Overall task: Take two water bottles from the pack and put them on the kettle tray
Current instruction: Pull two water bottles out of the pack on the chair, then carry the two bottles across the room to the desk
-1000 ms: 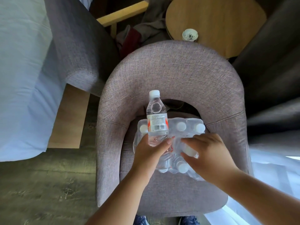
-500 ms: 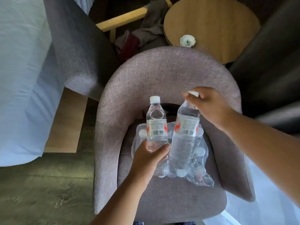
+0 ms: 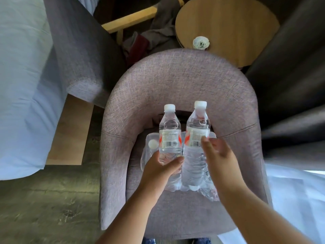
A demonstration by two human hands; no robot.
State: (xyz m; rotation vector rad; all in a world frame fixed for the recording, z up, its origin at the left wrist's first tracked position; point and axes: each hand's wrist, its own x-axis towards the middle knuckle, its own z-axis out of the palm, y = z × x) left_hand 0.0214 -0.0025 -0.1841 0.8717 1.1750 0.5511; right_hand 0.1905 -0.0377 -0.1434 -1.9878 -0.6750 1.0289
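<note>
Grey woven-fabric tub chair (image 3: 175, 81), plastic-wrapped bottle pack (image 3: 149, 147) on seat, round wooden side table (image 3: 228, 20) behind, left hand (image 3: 163, 170) wrapped around clear white-capped water bottle (image 3: 170, 131), right hand (image 3: 219, 159) clasping second clear water bottle (image 3: 196, 138), both upright.

Grey fabric armchair (image 3: 177, 80), round wooden table (image 3: 226, 20), white bed (image 3: 21, 85), dark curtains (image 3: 290, 76), wood floor (image 3: 44, 199)

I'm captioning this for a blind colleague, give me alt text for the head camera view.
Two hands each hold a capped water bottle upright over an opened plastic pack on a grey armchair: left hand on the left bottle, right hand on the right bottle. A round wooden table stands behind.
</note>
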